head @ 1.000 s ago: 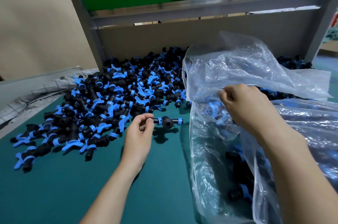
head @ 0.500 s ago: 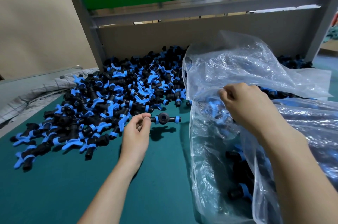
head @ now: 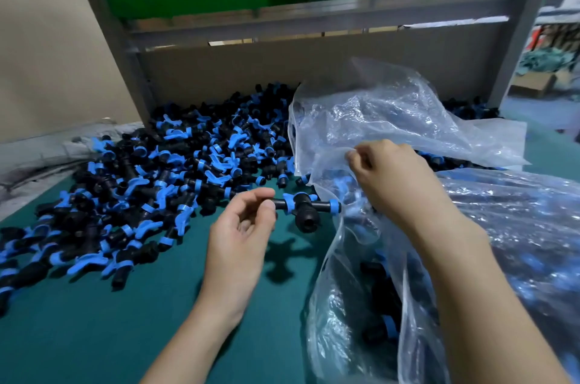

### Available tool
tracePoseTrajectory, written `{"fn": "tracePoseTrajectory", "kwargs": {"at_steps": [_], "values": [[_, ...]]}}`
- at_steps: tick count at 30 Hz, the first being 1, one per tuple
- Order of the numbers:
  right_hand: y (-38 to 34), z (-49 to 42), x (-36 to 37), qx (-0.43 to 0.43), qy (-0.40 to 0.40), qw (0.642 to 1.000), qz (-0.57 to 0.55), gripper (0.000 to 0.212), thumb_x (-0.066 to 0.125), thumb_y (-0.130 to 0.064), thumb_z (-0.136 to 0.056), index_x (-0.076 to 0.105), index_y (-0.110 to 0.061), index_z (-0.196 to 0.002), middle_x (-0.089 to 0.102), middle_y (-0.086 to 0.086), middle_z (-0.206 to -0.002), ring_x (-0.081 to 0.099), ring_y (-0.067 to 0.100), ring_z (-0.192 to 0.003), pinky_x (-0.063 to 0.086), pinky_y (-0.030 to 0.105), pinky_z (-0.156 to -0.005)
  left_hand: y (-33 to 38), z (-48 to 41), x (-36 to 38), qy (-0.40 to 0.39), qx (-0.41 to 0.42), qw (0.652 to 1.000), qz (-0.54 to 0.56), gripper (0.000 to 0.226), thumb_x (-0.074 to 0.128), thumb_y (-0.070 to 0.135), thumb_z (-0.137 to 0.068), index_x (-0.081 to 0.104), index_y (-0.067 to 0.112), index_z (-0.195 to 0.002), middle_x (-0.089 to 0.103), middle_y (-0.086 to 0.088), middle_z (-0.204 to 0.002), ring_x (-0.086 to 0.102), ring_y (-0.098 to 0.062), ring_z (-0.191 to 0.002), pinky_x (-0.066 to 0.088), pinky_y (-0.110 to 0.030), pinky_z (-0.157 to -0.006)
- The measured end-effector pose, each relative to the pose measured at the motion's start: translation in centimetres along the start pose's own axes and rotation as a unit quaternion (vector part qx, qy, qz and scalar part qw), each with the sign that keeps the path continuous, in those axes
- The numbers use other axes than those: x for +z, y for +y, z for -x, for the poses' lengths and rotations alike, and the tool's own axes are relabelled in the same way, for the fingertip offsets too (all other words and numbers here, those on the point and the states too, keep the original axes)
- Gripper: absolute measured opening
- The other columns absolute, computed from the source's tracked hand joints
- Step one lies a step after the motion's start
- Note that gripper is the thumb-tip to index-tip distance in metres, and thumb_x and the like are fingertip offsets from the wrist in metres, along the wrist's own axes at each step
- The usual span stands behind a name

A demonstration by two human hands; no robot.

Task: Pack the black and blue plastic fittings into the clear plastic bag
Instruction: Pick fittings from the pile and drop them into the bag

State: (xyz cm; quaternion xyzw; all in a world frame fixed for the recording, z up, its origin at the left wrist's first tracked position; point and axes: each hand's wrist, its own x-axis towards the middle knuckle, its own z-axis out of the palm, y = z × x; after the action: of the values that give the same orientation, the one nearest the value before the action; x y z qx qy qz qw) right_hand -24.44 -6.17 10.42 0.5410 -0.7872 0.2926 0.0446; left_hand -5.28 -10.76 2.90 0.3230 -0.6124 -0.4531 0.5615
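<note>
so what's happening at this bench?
A person is bagging fittings. The left hand pinches one black and blue tee fitting by its end, right at the mouth of the clear plastic bag. The right hand grips the bag's edge, holding it open. A few packed fittings lie inside; a big pile sits on the green table.

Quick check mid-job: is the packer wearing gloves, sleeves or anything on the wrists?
No. The left hand and right hand are bare: no gloves, no rings that show. The left forearm and right forearm are bare to the frame edge, with no sleeve, watch or wristband in view.
</note>
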Motion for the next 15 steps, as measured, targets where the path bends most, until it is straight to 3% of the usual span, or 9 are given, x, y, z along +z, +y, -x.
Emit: {"fn": "tracePoseTrajectory", "kwargs": {"at_steps": [3,5,8,10,15], "values": [[-0.1,0.0,-0.3,-0.004,0.006,1.0,-0.004,0.037,0.038,-0.031,-0.103,0.049,-0.009,-0.075,0.054,0.014,-0.072,0.053,0.038,-0.07,0.037,0.037,-0.058,1.4,1.7,1.5,-0.008,0.041,0.999,0.022,0.009,0.064,0.022,-0.093,0.068,0.026,-0.099,0.071,0.013,-0.086,0.065,-0.003,-0.078,0.05,-0.012,-0.072],[-0.1,0.0,-0.4,-0.005,0.01,1.0,-0.014,0.036,0.039,-0.031,-0.103,0.048,-0.01,-0.074,0.054,0.014,-0.074,0.053,0.039,-0.073,0.037,0.037,-0.06,2.4,2.1,1.6,0.034,0.107,0.994,0.015,0.008,0.065,0.031,-0.093,0.067,0.035,-0.1,0.07,0.015,-0.093,0.065,-0.005,-0.086,0.049,-0.013,-0.079],[-0.2,0.0,-0.6,-0.002,0.009,1.0,-0.03,0.036,0.039,-0.03,-0.102,0.045,-0.011,-0.073,0.052,0.014,-0.073,0.052,0.039,-0.075,0.038,0.038,-0.061,3.2,2.2,1.7,0.082,0.159,0.983,0.039,0.011,0.061,0.024,-0.095,0.064,0.031,-0.103,0.068,0.02,-0.095,0.063,0.002,-0.087,0.047,-0.01,-0.081],[-0.2,0.0,-0.9,-0.001,0.004,0.999,-0.05,0.037,0.04,-0.03,-0.102,0.043,-0.012,-0.071,0.052,0.013,-0.073,0.052,0.039,-0.075,0.037,0.038,-0.061,3.2,2.6,2.6,0.055,0.108,0.991,0.053,0.01,0.061,0.02,-0.094,0.063,0.023,-0.103,0.071,0.018,-0.089,0.066,0.003,-0.083,0.048,-0.007,-0.077],[-0.3,-0.1,-1.8,-0.009,0.006,0.995,-0.096,0.043,0.043,-0.03,-0.102,0.036,-0.015,-0.062,0.045,0.008,-0.066,0.049,0.034,-0.072,0.033,0.037,-0.06,2.5,4.3,5.2,-0.064,-0.047,0.995,0.055,0.017,0.059,0.002,-0.091,0.066,0.014,-0.099,0.076,0.002,-0.085,0.072,-0.009,-0.08,0.051,-0.01,-0.07]]}}
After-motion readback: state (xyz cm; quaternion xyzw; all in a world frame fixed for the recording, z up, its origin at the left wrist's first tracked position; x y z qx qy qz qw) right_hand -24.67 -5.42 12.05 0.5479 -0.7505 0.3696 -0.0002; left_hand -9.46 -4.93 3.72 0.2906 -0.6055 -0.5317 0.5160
